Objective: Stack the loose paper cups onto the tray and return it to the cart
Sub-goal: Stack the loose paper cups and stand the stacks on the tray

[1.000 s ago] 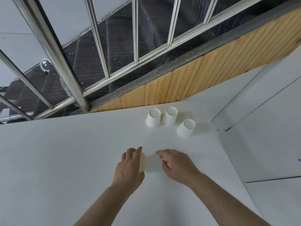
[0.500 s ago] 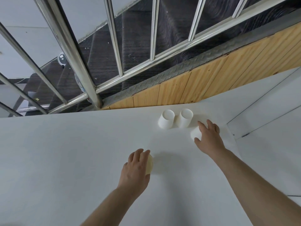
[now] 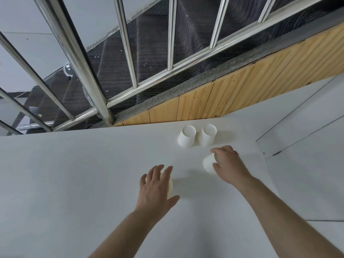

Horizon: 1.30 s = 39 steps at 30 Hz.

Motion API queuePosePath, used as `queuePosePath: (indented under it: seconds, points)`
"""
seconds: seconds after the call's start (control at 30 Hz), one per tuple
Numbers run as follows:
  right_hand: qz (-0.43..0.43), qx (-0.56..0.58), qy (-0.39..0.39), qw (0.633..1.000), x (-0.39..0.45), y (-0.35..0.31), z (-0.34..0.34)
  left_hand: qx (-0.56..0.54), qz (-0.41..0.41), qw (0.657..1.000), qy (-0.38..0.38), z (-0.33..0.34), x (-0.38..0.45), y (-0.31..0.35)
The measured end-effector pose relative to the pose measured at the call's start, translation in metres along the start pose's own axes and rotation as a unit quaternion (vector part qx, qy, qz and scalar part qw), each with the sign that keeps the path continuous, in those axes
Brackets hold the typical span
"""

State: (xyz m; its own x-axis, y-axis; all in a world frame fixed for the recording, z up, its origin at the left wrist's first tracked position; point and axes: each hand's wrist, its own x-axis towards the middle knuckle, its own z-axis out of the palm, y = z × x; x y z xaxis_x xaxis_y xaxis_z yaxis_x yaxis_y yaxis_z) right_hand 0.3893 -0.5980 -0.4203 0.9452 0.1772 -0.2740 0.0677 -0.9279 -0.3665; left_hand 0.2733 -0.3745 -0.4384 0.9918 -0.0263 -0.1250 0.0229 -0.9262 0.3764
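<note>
Indoor stairwell: steel railing [image 3: 74, 53], carpeted stairs [image 3: 195, 28]

I see both bare forearms reaching forward from the bottom edge. My left hand [image 3: 157, 185] lies palm down, fingers spread and fairly straight, draped over a cup [image 3: 169, 186]. My right hand [image 3: 228, 164] is farther out, fingers and thumb curled around a second cup [image 3: 208, 162], wrist bent slightly inward.
</note>
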Motion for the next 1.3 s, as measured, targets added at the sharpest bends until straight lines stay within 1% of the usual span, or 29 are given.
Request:
queuePosePath:
  seconds: [0.1, 0.23, 0.3, 0.4, 0.57, 0.6, 0.63, 0.7, 0.73, 0.77, 0.8, 0.83, 0.9, 0.97, 1.17, 1.23, 1.3]
  points:
    - [-0.032, 0.101, -0.007, 0.994, -0.025, -0.018, -0.006, -0.017, 0.019, 1.0, 0.006, -0.001, -0.002, 0.008]
    - [-0.04, 0.204, -0.063, 0.976, -0.054, -0.031, -0.01, -0.046, 0.052, 0.997, 0.025, -0.001, -0.006, 0.018]
    - [-0.027, 0.267, -0.086, 0.959, -0.065, -0.033, -0.011, -0.061, 0.052, 0.996, 0.028, -0.001, -0.01, 0.021]
    - [-0.006, 0.364, -0.102, 0.926, -0.074, -0.033, -0.015, -0.096, 0.064, 0.992, 0.046, -0.002, -0.014, 0.026]
    - [0.014, 0.446, -0.137, 0.884, -0.084, -0.027, -0.015, -0.196, 0.061, 0.977, 0.053, -0.003, -0.016, 0.03]
    - [0.023, 0.448, -0.134, 0.883, -0.085, -0.026, -0.012, -0.21, 0.061, 0.974, 0.054, -0.003, -0.016, 0.03]
    - [0.03, 0.427, -0.11, 0.897, -0.086, -0.024, -0.009, -0.219, 0.061, 0.972, 0.054, -0.003, -0.016, 0.029]
    - [0.029, 0.324, -0.008, 0.946, -0.087, -0.024, -0.003, -0.227, 0.056, 0.971, 0.051, -0.004, -0.015, 0.029]
    - [0.02, 0.277, 0.05, 0.959, -0.089, -0.025, -0.002, -0.228, 0.051, 0.971, 0.051, -0.005, -0.014, 0.03]
    - [0.006, 0.252, 0.093, 0.963, -0.09, -0.029, -0.002, -0.223, 0.049, 0.972, 0.053, -0.007, -0.014, 0.031]
    - [-0.006, 0.247, 0.109, 0.963, -0.093, -0.034, -0.002, -0.211, 0.053, 0.975, 0.055, -0.009, -0.013, 0.033]
    - [-0.013, 0.255, 0.101, 0.962, -0.094, -0.04, -0.003, -0.193, 0.06, 0.978, 0.054, -0.01, -0.013, 0.035]
    - [-0.011, 0.269, 0.048, 0.962, -0.096, -0.052, -0.002, -0.163, 0.075, 0.982, 0.057, -0.011, -0.013, 0.038]
    - [-0.002, 0.248, 0.017, 0.969, -0.096, -0.058, 0.002, -0.14, 0.09, 0.984, 0.067, -0.009, -0.012, 0.038]
    - [0.036, 0.23, 0.022, 0.972, -0.088, -0.059, 0.015, -0.108, 0.095, 0.987, 0.072, -0.005, -0.01, 0.034]
    - [0.061, 0.224, 0.026, 0.972, -0.082, -0.055, 0.021, -0.087, 0.075, 0.991, 0.061, -0.006, -0.009, 0.03]
    - [0.09, 0.218, 0.026, 0.971, -0.075, -0.047, 0.027, -0.05, 0.037, 0.998, 0.026, -0.007, -0.008, 0.023]
